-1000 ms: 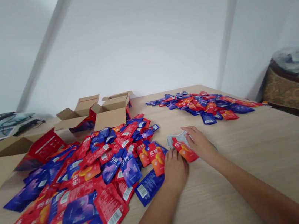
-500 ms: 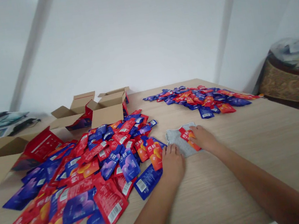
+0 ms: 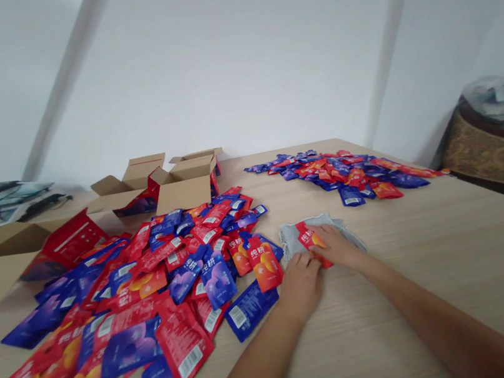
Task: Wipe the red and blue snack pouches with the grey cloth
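Pale wood-grain table [image 3: 435, 275] filled the lower view; everything at hand lay on it

Open cardboard cartons [image 3: 184, 195], flaps splayed, stood at far left and along the back; I could not see to the bottom of any

Left heap [image 3: 218, 279]: the larger, red and blue foil pouches loosely overlapped, spilling from the cartons toward my near edge

Far heap [image 3: 349, 177]: more pouches of both colours, to the back right, well apart from the first

Progress, my judgement: partway through, one piece in hand; plenty of pouches lay on either side, and I could not tell which heap was finished and which was left, though the one between my hands seemed mid-handling, set down with neither

Grey cloth [image 3: 291, 243], frayed at the edge, lay flat between the heaps, just right of the left one

Right hand [image 3: 336, 247]: palm down, fingers stretched rather than clenched, laid over the pouch on the cloth; could not tell whether the thumb pinched it or the hand only pressed

Left hand [image 3: 301, 284]: fingers loosely bent at the cloth's near edge, tips by the pouch's lower corner; grasp or mere rest, could not tell

Red-orange fruit-print pouch [image 3: 306, 236]: face up on the cloth, its lower part largely covered by my fingers
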Motion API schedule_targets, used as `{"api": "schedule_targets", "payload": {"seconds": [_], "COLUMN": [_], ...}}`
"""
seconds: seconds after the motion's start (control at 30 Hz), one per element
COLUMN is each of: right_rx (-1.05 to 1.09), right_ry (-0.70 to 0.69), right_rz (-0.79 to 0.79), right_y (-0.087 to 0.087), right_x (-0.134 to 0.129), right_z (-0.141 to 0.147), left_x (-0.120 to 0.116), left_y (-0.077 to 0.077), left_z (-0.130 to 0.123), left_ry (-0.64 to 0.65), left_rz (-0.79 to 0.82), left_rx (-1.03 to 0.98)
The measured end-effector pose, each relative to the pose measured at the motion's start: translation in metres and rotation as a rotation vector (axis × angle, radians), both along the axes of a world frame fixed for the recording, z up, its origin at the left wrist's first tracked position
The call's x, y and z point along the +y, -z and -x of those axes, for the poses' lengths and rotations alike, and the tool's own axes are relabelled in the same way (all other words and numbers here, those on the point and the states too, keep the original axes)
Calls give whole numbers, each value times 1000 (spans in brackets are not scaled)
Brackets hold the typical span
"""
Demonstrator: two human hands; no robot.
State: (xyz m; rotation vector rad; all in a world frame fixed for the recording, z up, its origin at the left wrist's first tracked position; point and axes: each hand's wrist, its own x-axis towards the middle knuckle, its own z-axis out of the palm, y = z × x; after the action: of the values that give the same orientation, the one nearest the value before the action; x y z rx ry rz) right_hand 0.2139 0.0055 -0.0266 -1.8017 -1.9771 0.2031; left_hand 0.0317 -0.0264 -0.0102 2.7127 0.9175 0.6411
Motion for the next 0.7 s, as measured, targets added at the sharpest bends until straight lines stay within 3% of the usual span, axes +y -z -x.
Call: {"api": "schedule_targets", "payload": {"seconds": [0.1, 0.23, 0.43, 0.57, 0.7], "right_rx": [-238, -388, -278, -301, -304], "right_ry": [54, 161, 185, 183, -2], "right_rz": [-38, -73, 122, 62, 11], "right_y": [0, -7, -37, -61, -69], "right_x": [3, 26, 55, 44, 16], "right_z": [7, 8, -4, -7, -2], "left_x": [4, 6, 6, 8, 8], "left_y": [-1, -1, 2, 4, 6], "left_z": [0, 1, 3, 3, 2], "left_ry": [40, 76, 71, 74, 61], "left_rz": [64, 105, 111, 111, 111], "left_rx": [-11, -60, -110, -122, -138]}}
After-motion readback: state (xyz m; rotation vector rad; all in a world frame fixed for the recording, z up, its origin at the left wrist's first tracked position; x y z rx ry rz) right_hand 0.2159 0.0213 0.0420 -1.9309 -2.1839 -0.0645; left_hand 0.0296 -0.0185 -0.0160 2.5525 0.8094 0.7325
